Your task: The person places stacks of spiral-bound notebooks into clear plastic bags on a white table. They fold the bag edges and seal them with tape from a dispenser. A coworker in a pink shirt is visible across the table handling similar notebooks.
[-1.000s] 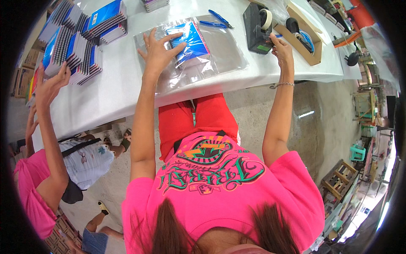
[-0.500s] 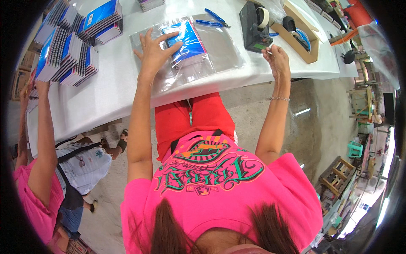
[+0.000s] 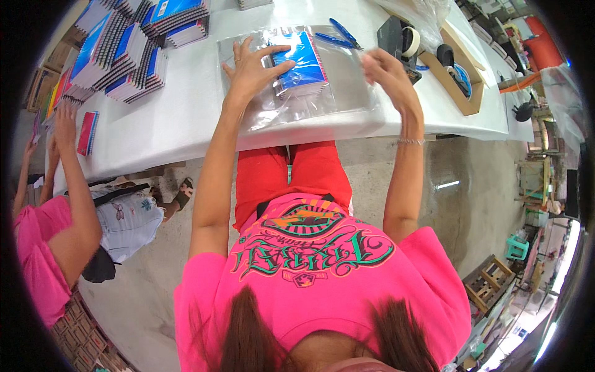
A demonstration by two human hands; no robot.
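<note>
Left hand: the left hand (image 3: 251,68) lies flat with fingers spread on the clear plastic bag (image 3: 291,102), its thumb stretched over the near edge of the blue notebooks (image 3: 300,62); it presses down and grips nothing.
Right hand: the right hand (image 3: 387,71) is raised just right of the bag, fingers curled and pinched together; whether a thin thing sits between the fingertips cannot be told.
Hands to each other: apart, with the notebooks between them.
Blue notebooks: a small stack with blue covers and wire spines, inside the bag, touching the left thumb and just left of the right hand.
Clear plastic bag: see-through and glossy, lying flat on the white desk (image 3: 186,118), spreading under the left hand and toward the person's edge of the desk.
Blue pens: two blue pens (image 3: 338,36) lie on the desk just beyond the bag, between the two hands and farther out.
Tape dispenser: a dark tape dispenser (image 3: 400,40) with a pale roll stands just beyond the right hand.
Wooden tray: a shallow wooden tray (image 3: 462,68) holding dark rolls lies to the right of the right hand.
Notebook piles: fanned piles of notebooks (image 3: 127,56) with blue covers stand well left of the left hand.
Other person: a co-worker's hand (image 3: 65,121) reaches to the far left edge of the desk, beside a red notebook (image 3: 88,131).
</note>
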